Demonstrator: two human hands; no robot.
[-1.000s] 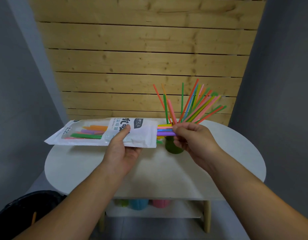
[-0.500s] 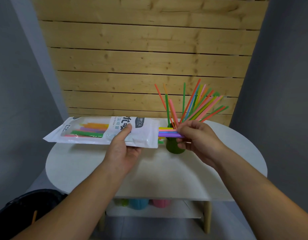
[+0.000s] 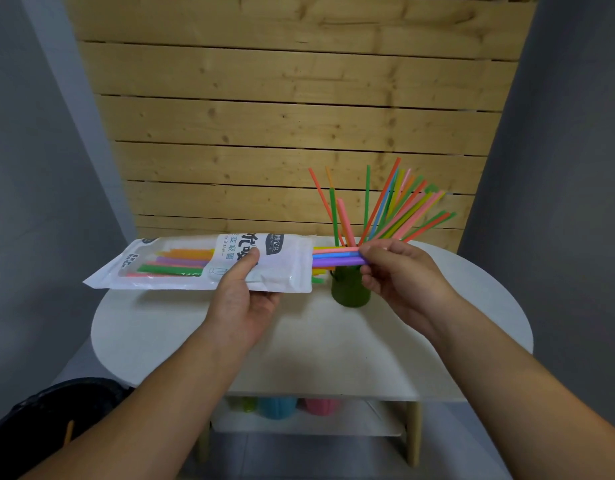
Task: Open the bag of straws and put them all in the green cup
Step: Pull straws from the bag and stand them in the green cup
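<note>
Left hand (image 3: 242, 299) grips white plastic straw bag (image 3: 282, 271), thumb on top. Bag is level just left of green plastic cup (image 3: 349, 289), long axis left-right, open mouth facing the cup. Right hand (image 3: 403, 275) fingers (image 3: 368, 249) pinch coloured straw bundle (image 3: 333, 258) poking out horizontally above the cup's rim. Cup is upright on white oval table (image 3: 333, 348) and holds fanned loose straws (image 3: 392, 209), most leaning right.
</note>
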